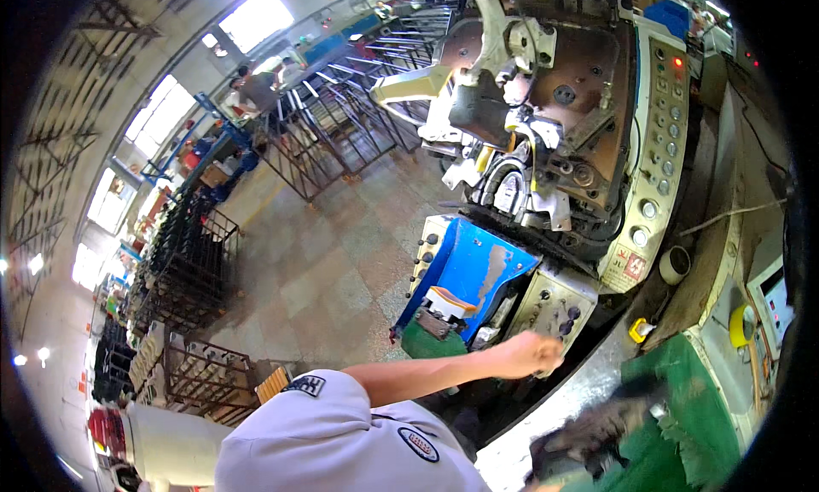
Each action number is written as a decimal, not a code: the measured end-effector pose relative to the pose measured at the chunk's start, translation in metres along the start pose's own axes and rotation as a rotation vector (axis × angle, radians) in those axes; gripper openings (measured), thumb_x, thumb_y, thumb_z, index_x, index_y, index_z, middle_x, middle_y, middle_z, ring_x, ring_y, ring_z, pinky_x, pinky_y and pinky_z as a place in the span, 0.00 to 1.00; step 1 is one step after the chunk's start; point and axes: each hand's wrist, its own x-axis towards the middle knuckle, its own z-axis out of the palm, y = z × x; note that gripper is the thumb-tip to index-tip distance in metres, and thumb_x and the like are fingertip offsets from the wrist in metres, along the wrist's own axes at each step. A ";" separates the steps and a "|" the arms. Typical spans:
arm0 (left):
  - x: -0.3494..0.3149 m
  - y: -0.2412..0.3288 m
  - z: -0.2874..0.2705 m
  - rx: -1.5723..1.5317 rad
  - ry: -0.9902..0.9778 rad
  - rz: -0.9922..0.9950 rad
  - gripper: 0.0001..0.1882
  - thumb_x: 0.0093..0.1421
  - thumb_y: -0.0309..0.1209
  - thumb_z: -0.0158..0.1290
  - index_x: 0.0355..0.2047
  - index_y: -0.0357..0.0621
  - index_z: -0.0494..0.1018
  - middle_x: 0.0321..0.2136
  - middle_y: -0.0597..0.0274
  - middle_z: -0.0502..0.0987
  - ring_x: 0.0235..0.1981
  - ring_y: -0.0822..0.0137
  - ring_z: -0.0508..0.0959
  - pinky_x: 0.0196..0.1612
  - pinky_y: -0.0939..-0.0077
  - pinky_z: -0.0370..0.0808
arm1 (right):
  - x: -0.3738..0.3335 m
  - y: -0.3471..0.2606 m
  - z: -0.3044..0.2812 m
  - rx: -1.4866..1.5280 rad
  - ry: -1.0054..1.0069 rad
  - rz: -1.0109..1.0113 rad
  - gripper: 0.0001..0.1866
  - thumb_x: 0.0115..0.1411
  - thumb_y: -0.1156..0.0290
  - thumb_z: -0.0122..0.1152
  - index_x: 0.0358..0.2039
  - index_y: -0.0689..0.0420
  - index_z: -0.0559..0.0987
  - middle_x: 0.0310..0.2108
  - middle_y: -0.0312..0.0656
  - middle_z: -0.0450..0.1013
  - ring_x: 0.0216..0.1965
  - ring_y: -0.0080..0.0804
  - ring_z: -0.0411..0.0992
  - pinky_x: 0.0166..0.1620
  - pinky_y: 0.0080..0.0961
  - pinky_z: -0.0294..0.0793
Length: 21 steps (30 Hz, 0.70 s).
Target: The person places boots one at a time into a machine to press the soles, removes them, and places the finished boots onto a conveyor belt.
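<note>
My left arm reaches across to the right, and my left hand [533, 354] is closed in a fist over the lower edge of a cream control box [550, 309] with dark knobs. Whether the fingers hold anything is hidden. A sliver of skin at the lower edge, probably my right hand [546, 487], shows beside a dark brown, blurred, crumpled-looking piece [589, 437]. Its fingers are out of sight. That piece lies over a green mat [691, 398] on a shiny metal bench top [520, 441]; I cannot make out its kind.
Ahead stands a large machine [563, 91] with metal arms and a button panel [661, 142] showing a red light. Below it is a blue tray [490, 266] holding a pale and orange piece. Yellow tape [740, 326] sits at right. Metal racks [333, 125] stand farther off.
</note>
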 end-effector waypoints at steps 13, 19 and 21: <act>-0.046 -0.094 -0.224 -0.789 0.513 -0.261 0.13 0.59 0.25 0.62 0.43 0.32 0.79 0.36 0.59 0.83 0.33 0.70 0.83 0.37 0.76 0.83 | 0.121 0.165 0.275 -0.224 -0.167 -0.019 0.24 0.70 0.62 0.52 0.59 0.66 0.70 0.48 0.47 0.77 0.44 0.33 0.79 0.48 0.29 0.80; -0.018 -0.121 -0.261 -0.878 0.693 -0.209 0.21 0.57 0.14 0.56 0.53 0.28 0.73 0.44 0.52 0.81 0.38 0.64 0.84 0.40 0.73 0.83 | 0.183 0.192 0.312 -0.269 -0.117 -0.123 0.25 0.70 0.65 0.54 0.63 0.63 0.70 0.53 0.42 0.75 0.48 0.27 0.76 0.53 0.23 0.76; -0.010 -0.124 -0.268 -0.892 0.732 -0.138 0.23 0.56 0.12 0.54 0.54 0.28 0.73 0.44 0.50 0.81 0.39 0.63 0.84 0.42 0.73 0.83 | 0.205 0.199 0.315 -0.231 -0.116 -0.146 0.26 0.69 0.65 0.56 0.63 0.64 0.70 0.55 0.43 0.74 0.50 0.27 0.75 0.53 0.24 0.75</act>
